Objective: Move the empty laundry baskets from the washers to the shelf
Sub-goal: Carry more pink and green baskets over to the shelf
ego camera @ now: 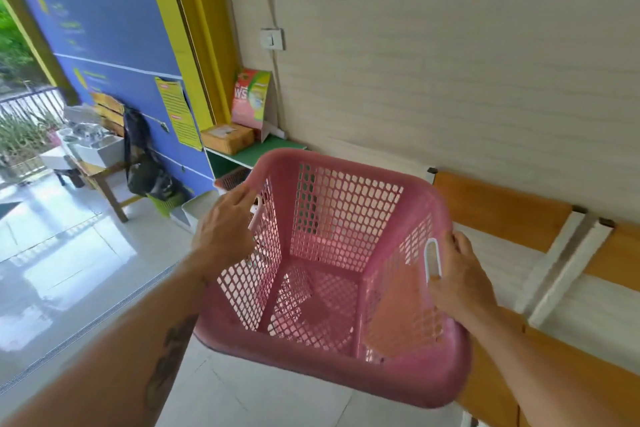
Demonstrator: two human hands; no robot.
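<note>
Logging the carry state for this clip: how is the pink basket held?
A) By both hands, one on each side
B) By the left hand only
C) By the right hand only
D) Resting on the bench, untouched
A: the left hand holds the left side of the pink basket and the right hand holds the right side by the white handle, with the basket off the floor.

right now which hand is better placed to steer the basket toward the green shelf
Left, probably: the left hand grips the pink basket on the side nearest the green shelf; the right hand holds the far side.
</note>
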